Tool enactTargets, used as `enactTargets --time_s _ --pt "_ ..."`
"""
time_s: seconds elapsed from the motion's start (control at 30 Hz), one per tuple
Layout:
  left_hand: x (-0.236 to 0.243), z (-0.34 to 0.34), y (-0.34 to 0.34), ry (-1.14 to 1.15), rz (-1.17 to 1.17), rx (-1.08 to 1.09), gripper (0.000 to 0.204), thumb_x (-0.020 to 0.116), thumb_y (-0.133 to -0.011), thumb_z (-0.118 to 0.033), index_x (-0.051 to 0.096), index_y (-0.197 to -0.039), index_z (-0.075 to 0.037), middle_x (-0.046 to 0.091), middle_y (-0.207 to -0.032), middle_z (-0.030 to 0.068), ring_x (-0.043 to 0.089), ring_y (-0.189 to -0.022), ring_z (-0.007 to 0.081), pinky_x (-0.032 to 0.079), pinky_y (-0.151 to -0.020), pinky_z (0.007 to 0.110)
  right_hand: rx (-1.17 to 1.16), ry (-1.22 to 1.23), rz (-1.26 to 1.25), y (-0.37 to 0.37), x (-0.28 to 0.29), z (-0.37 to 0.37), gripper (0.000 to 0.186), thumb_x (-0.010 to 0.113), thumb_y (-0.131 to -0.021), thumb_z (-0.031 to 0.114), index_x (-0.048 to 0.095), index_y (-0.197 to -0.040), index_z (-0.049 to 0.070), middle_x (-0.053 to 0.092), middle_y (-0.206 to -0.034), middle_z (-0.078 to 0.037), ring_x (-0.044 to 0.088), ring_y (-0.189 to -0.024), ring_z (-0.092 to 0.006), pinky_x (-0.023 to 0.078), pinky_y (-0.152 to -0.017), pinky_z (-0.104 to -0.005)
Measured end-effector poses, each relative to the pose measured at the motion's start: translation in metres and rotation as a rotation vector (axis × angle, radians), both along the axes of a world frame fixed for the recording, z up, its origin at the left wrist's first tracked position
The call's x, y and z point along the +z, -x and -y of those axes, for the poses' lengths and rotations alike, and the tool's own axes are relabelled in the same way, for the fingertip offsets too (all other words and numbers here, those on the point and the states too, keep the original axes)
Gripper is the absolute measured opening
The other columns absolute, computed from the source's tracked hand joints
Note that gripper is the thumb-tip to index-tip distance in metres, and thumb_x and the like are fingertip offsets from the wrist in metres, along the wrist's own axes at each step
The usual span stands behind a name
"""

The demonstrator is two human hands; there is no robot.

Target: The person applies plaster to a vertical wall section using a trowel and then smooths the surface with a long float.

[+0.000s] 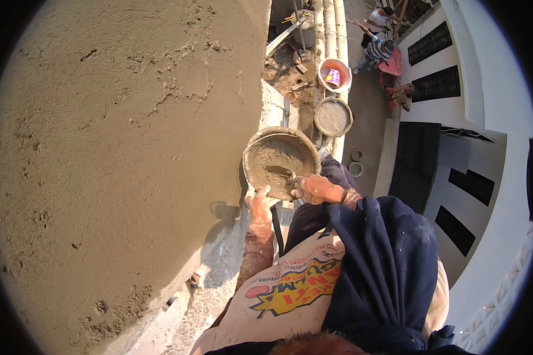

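Observation:
A round metal pan [265,141] full of wet grey mortar sits in front of me, right beside the plastered wall. My left hand [258,205] grips the pan's near rim from below. My right hand [315,189] rests on the rim at its right side and holds a trowel [280,172] whose blade lies in the mortar. Both hands are smeared with cement. A dark blue sleeve covers my right arm.
A freshly plastered rough wall [118,154] fills the left half. Far below stand a white bucket [334,74], a round pan of mortar [333,117], pipes and rubble. A person [378,50] crouches on the ground by a white building [474,118].

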State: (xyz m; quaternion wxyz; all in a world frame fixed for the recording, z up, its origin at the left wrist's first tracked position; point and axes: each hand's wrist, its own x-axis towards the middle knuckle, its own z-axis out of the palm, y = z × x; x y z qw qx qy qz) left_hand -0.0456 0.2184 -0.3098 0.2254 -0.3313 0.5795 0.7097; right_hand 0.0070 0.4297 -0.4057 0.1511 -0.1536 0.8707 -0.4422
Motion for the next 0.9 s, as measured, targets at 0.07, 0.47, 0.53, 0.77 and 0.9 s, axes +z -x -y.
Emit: enactTargets --time_s 0.07,0.47,0.53,0.77,0.9 --pt "-0.035 0.013 -0.001 0.038 0.047 0.017 0.057 0.061 -0.084 -0.007 0.046 -0.138 -0.003 0.061 -0.122 0.0178 0.068 -0.095 0.0325 0.059 -0.079 0.041 0.057 -0.140 0.073 0.023 0.031 -0.005 0.043 0.055 -0.095 0.039 0.064 -0.095 -0.002 0.065 -0.071 -0.021 0.061 -0.061 -0.0418 0.047 -0.055 -0.0515" --pt "-0.218 0.005 0.025 -0.016 0.225 0.135 0.039 0.062 -0.087 -0.011 0.055 -0.123 0.001 0.062 -0.114 0.0175 0.066 -0.100 0.0355 0.059 -0.079 0.051 -0.978 -0.014 0.394 0.116 -0.234 -0.197 0.025 0.066 -0.085 0.022 0.065 -0.089 -0.003 0.067 -0.078 -0.019 0.067 -0.077 -0.0323 0.051 -0.073 -0.0408" --pt "-0.233 0.000 0.034 -0.003 0.225 0.120 0.038 0.061 -0.088 -0.012 0.055 -0.123 0.001 0.062 -0.116 0.0172 0.066 -0.101 0.0364 0.058 -0.082 0.053 -1.030 -0.102 0.403 0.143 -0.264 -0.217 0.024 0.068 -0.084 0.021 0.066 -0.090 -0.001 0.069 -0.081 -0.016 0.067 -0.077 -0.0294 0.052 -0.074 -0.0395" --pt "-0.303 -0.010 0.050 -0.049 0.242 0.152 0.039 0.060 -0.087 -0.011 0.054 -0.124 -0.002 0.063 -0.113 0.0141 0.067 -0.097 0.0339 0.058 -0.083 0.049 -0.894 -0.430 0.242 0.216 -0.390 -0.280 0.023 0.071 -0.081 0.027 0.069 -0.088 0.005 0.070 -0.083 -0.017 0.069 -0.082 -0.0341 0.052 -0.075 -0.0426" --pt "-0.314 -0.032 0.073 -0.005 0.201 0.130 0.043 0.057 -0.087 -0.008 0.051 -0.129 -0.003 0.063 -0.114 0.0139 0.069 -0.094 0.0320 0.060 -0.079 0.046 -0.722 -0.557 0.040 0.245 -0.453 -0.303 0.029 0.076 -0.079 0.030 0.068 -0.087 0.003 0.070 -0.083 -0.020 0.068 -0.082 -0.0373 0.052 -0.074 -0.0447"
